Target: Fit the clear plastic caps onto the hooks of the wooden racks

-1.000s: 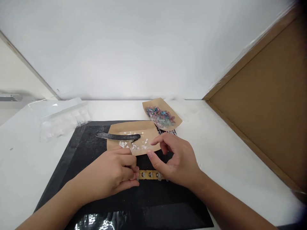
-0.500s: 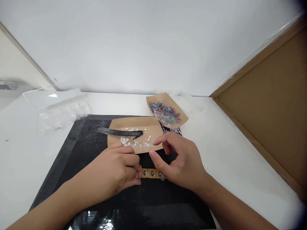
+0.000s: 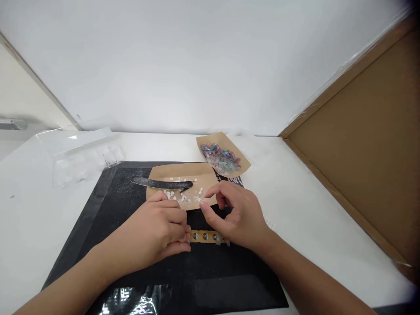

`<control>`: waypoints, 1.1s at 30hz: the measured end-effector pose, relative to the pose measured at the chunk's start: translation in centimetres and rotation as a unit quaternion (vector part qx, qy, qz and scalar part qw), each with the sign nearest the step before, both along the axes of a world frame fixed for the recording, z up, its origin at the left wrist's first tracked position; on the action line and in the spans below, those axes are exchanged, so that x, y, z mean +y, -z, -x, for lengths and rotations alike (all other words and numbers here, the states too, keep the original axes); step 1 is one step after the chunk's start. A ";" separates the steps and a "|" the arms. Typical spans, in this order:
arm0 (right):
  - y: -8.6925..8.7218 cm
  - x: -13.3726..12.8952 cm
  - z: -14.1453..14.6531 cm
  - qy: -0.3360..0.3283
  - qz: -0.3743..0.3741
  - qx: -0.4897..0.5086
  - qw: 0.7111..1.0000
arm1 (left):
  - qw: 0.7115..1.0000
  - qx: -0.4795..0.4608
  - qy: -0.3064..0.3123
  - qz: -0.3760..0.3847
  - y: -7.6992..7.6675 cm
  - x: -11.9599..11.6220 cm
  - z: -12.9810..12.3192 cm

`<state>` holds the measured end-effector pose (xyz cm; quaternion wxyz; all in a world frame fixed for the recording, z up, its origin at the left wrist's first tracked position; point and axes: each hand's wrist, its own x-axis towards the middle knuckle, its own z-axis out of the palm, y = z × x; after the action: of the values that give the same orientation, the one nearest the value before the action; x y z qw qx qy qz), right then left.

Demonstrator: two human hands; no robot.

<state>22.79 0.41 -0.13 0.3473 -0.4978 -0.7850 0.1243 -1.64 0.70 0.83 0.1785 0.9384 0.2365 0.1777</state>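
Observation:
My left hand (image 3: 169,225) is closed, its fingertips pinched at the left end of a yellow strip (image 3: 200,236) with small round metal pieces on it. Whether it grips the strip or a small piece there is hidden. My right hand (image 3: 234,214) has thumb and index finger apart, with nothing visible between them, above the strip's right end. Behind both hands lies a brown paper tray (image 3: 203,173) holding small white pieces (image 3: 170,194). A curved black nail file (image 3: 164,183) rests across its left side.
A black mat (image 3: 108,210) lies under the work. Behind it are a brown paper piece with colourful nail tips (image 3: 223,155) and a clear plastic box (image 3: 87,162) at the left. A brown-framed board (image 3: 354,131) stands at the right.
The view has shifted slightly, and more of the strip's right end shows beside my right hand. Both hands keep nearly the same pose.

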 end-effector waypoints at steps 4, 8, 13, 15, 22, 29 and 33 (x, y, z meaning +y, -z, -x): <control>-0.3 0.0 -0.1 -0.001 -0.007 0.001 1.000 | 1.000 0.004 0.013 -0.015 0.1 0.3 0.1; -0.4 -0.1 -0.2 -0.004 -0.011 0.003 1.000 | 0.999 -0.012 0.040 -0.029 0.5 0.7 0.4; -0.3 0.0 -0.2 -0.002 -0.012 0.003 1.000 | 0.999 -0.028 0.039 -0.023 0.6 0.8 0.7; -0.3 0.0 -0.2 -0.001 -0.011 0.000 1.000 | 0.999 -0.037 0.040 -0.006 0.5 0.8 0.7; -0.6 0.0 -0.2 -0.010 -0.013 0.001 1.000 | 0.998 -0.055 0.032 0.024 0.4 1.1 0.7; -0.4 0.2 -0.4 0.013 -0.021 -0.001 1.000 | 0.996 -0.084 0.022 0.005 -0.2 1.0 0.8; -0.6 1.1 -1.0 0.053 -0.035 0.002 0.998 | 0.993 -0.114 -0.017 -0.040 -0.5 1.3 0.8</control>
<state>23.78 1.50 0.43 0.3720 -0.5259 -0.7607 0.0797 -2.43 1.98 1.35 0.1636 0.9144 0.2228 0.2957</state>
